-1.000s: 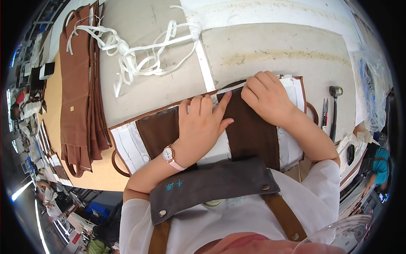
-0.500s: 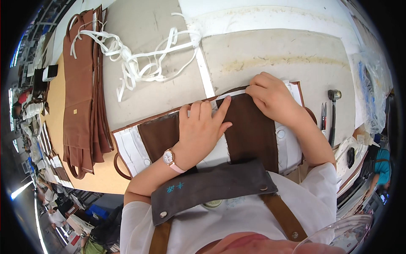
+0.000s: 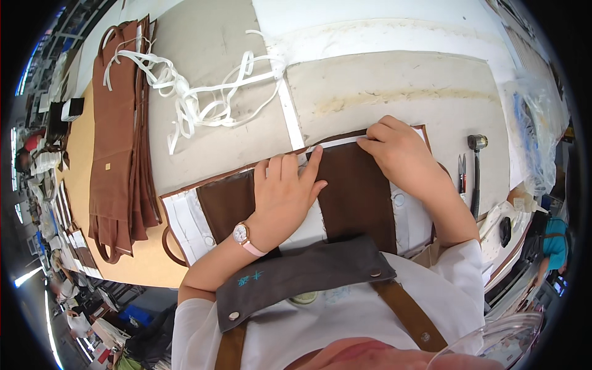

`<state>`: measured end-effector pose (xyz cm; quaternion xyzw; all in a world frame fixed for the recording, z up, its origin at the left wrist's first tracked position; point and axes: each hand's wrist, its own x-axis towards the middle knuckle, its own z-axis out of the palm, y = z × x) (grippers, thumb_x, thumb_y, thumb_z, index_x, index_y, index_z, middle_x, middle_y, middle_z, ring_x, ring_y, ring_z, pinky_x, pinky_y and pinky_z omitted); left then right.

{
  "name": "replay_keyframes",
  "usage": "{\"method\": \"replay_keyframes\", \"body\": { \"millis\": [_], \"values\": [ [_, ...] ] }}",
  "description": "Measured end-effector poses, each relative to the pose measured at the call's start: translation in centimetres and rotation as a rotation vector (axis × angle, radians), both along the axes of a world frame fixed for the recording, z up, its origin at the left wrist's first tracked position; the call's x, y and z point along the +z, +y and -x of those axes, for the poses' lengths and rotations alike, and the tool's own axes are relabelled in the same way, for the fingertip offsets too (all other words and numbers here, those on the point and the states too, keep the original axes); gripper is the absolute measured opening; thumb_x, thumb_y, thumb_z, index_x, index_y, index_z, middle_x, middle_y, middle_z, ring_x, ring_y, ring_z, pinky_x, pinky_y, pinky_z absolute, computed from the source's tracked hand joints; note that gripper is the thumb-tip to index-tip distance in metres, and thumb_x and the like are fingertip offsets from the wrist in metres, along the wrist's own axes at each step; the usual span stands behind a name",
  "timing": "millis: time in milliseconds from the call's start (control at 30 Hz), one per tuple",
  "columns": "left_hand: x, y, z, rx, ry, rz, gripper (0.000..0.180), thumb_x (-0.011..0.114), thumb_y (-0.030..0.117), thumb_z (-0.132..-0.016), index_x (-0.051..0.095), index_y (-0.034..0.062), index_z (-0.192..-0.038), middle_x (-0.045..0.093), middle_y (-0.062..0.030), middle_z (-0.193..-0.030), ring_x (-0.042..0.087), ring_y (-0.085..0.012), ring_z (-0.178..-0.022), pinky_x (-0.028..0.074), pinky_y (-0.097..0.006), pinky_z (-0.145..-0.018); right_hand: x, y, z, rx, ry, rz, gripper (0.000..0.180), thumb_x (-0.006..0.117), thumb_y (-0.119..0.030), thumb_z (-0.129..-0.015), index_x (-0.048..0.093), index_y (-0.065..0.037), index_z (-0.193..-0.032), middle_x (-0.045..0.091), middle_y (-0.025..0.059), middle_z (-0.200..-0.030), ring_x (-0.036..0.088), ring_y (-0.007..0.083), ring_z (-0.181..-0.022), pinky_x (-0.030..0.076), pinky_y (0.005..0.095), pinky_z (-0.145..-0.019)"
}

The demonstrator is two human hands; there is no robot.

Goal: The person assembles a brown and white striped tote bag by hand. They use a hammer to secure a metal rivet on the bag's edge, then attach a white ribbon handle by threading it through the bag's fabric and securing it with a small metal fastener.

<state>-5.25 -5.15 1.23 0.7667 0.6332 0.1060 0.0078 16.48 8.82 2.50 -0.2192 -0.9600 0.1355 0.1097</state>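
Note:
A brown bag panel (image 3: 356, 185) lies in front of me, its inner side up, with dark brown sections between white ones. A narrow white strip of tape (image 3: 340, 142) runs along its far edge. My left hand (image 3: 283, 191) lies flat on the panel, fingers stretched out, the index fingertip on the tape's left end. At the tape's right part, my right hand (image 3: 394, 151) has its fingers curled and pinched on it against the edge. A brown handle loop (image 3: 172, 246) shows at the panel's left.
A stack of brown bag pieces with handles (image 3: 117, 142) lies at the left. Beyond the panel is a tangle of white tape (image 3: 197, 102). Small red-handled scissors (image 3: 462, 176) and a hammer (image 3: 476, 172) lie at the right, near clear plastic (image 3: 536, 139).
My right fingers have shifted slightly along the edge, and more of the white tape shows between my hands. My left hand keeps its place on the panel. The whole view has shifted a little.

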Motion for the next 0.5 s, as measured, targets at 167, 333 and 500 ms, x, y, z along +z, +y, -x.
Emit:
{"method": "replay_keyframes", "body": {
  "millis": [167, 333, 500],
  "values": [
    [-0.5, -0.2, -0.6, -0.005, -0.106, 0.005, 0.066, 0.078, 0.036, -0.078, 0.059, 0.0117, -0.136, 0.054, -0.0116, -0.106, 0.052, -0.0297, -0.099, 0.042, -0.044, -0.088, 1.2, -1.1, -0.1, -0.004, -0.049, -0.007, 0.023, 0.062, -0.006, -0.072, 0.070, 0.002, -0.093, 0.059, 0.0108, -0.089, 0.057, 0.0280, -0.090, 0.050, 0.0388, -0.080],
    [-1.0, -0.2, -0.1, 0.001, -0.125, 0.050, 0.070, 0.078, 0.039, -0.077, 0.056, 0.0069, -0.135, 0.054, -0.0148, -0.111, 0.052, -0.0319, -0.102, 0.042, -0.043, -0.090, -0.3, -1.1, 1.0, -0.037, 0.055, 0.001, 0.029, 0.063, 0.002, -0.071, 0.071, 0.001, -0.099, 0.061, 0.0155, -0.096, 0.058, 0.0359, -0.093, 0.049, 0.0448, -0.084],
    [-1.5, -0.2, 0.9, -0.082, -0.162, -0.072, 0.060, 0.071, 0.040, -0.086, 0.057, 0.0086, -0.135, 0.054, -0.0141, -0.115, 0.052, -0.0299, -0.108, 0.041, -0.042, -0.091, -1.4, -0.9, 1.9, -0.097, 0.208, -0.025, 0.026, 0.069, 0.002, -0.070, 0.070, 0.000, -0.096, 0.061, 0.0140, -0.098, 0.057, 0.0348, -0.094, 0.047, 0.0443, -0.086]
  ]
}}
